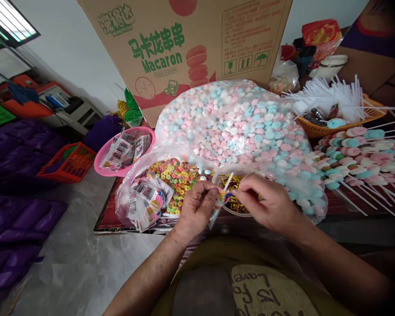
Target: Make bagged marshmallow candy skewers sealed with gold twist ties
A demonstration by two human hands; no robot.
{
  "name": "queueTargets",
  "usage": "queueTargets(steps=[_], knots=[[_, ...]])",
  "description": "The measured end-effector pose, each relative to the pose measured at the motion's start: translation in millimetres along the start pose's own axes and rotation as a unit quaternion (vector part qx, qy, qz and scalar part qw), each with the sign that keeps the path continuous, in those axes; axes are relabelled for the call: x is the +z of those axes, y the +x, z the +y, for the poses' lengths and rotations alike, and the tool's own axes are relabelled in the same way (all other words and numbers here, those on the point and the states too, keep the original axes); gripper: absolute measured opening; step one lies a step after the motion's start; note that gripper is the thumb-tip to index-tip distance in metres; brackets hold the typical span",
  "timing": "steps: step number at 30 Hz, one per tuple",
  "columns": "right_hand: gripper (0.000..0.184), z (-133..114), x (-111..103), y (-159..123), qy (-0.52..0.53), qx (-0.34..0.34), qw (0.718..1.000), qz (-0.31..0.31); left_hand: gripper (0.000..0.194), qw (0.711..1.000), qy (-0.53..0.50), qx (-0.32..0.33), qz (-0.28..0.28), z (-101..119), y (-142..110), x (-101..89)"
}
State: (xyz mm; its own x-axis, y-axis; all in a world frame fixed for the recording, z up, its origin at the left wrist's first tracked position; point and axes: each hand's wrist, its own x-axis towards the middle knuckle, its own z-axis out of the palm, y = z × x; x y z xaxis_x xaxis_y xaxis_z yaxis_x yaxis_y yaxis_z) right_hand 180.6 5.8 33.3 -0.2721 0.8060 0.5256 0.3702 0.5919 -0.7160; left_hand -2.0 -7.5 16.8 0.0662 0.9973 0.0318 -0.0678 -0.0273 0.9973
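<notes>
"马卡龙串串 Macaron" — plus glass, arrow, umbrella signs [245, 63] — on a cardboard box [202, 35]

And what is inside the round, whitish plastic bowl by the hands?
Thin, shiny gold strips; the right hand hides part of the bowl, and its bottom is covered.

White wall [62, 41] at the back, dark-framed window [16, 17] bright with daylight at upper left, mottled gray floor [82, 254] stretching across the lower left, dark red table [109, 214] in the middle, heap of purple quilted padding [15, 151] along the left side
</notes>
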Motion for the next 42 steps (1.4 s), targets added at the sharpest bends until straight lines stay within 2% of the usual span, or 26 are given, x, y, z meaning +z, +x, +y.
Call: queueTargets(steps=[2, 3, 4, 6, 9, 13, 16, 19, 20, 23, 24, 26, 27, 30, 32, 33, 35, 37, 38, 40, 42], knots=[[0.011, 4, -5, -3, -0.001, 0.060, 0.995, 0.074, 0.020, 0.999, 0.024, 0.033, 0.029, -2, 0, -2.1], [0.006, 5, -5, -4, 0.016, 0.084, 0.993, 0.083, 0.019, 0.998, 0.034, 0.042, 0.036, -4, 0, -2.8], [0.006, 7, -4, -5, 0.039, 0.096, 0.992, 0.066, 0.018, 0.997, 0.047, 0.050, 0.038, -5, -1, -3.2], [0.017, 7, 2, -4, 0.074, 0.085, 0.994, 0.008, 0.015, 0.993, 0.085, 0.078, 0.031, -8, -3, -2.7], [0.011, 1, 11, 4, 0.066, 0.037, 0.997, 0.006, 0.013, 0.983, 0.140, 0.115, 0.020, -9, -7, -0.4], [0.022, -5, 18, 14, 0.025, -0.017, 0.998, -0.047, 0.013, 0.979, 0.168, 0.111, 0.015, -10, -10, 1.3], [0.021, -2, 24, 12, 0.026, -0.018, 0.999, -0.030, 0.016, 0.987, 0.130, 0.091, 0.039, -13, -9, 2.7], [0.016, 6, 30, 6, 0.041, 0.039, 0.998, 0.020, 0.023, 0.995, 0.052, 0.041, 0.078, -17, -4, 4.4], [0.020, 8, 32, 4, 0.050, 0.069, 0.996, 0.013, 0.024, 0.995, 0.042, 0.040, 0.087, -18, -3, 4.8], [0.023, 10, 36, 0, 0.073, 0.130, 0.987, -0.066, 0.022, 0.990, 0.063, 0.090, 0.088, -18, 1, 4.5], [0.026, 10, 37, 0, 0.084, 0.144, 0.983, -0.079, 0.021, 0.990, 0.062, 0.100, 0.081, -16, 2, 3.4], [0.031, 9, 38, 1, 0.122, 0.185, 0.973, -0.065, 0.025, 0.994, 0.027, 0.092, 0.058, -11, 4, -0.5], [0.031, 8, 37, 2, 0.147, 0.211, 0.965, -0.057, 0.029, 0.997, 0.010, 0.074, 0.025, -8, 4, -3.0], [0.030, 5, 35, 5, 0.205, 0.262, 0.939, -0.084, 0.030, 0.988, 0.029, 0.022, -0.149, 4, 4, -9.6], [0.028, 4, 35, 7, 0.228, 0.272, 0.928, -0.108, 0.027, 0.974, 0.069, 0.006, -0.216, 9, 3, -10.8], [0.027, 3, 35, 8, 0.239, 0.276, 0.923, -0.121, 0.028, 0.971, 0.098, 0.005, -0.219, 10, 2, -10.4], [0.023, 3, 37, 9, 0.246, 0.276, 0.917, -0.152, 0.026, 0.963, 0.196, 0.016, -0.182, 11, 0, -9.2], [0.019, 3, 40, 8, 0.226, 0.261, 0.924, -0.166, 0.020, 0.942, 0.298, 0.040, -0.146, 12, -1, -9.6], [0.018, 3, 42, 8, 0.206, 0.251, 0.932, -0.158, 0.018, 0.937, 0.315, 0.048, -0.144, 12, -1, -10.9], [0.019, 2, 48, 7, 0.174, 0.238, 0.947, -0.130, 0.022, 0.942, 0.272, 0.041, -0.193, 14, 0, -15.1], [0.023, 3, 52, 7, 0.168, 0.257, 0.940, -0.146, 0.029, 0.940, 0.211, 0.024, -0.267, 15, 2, -19.9]])
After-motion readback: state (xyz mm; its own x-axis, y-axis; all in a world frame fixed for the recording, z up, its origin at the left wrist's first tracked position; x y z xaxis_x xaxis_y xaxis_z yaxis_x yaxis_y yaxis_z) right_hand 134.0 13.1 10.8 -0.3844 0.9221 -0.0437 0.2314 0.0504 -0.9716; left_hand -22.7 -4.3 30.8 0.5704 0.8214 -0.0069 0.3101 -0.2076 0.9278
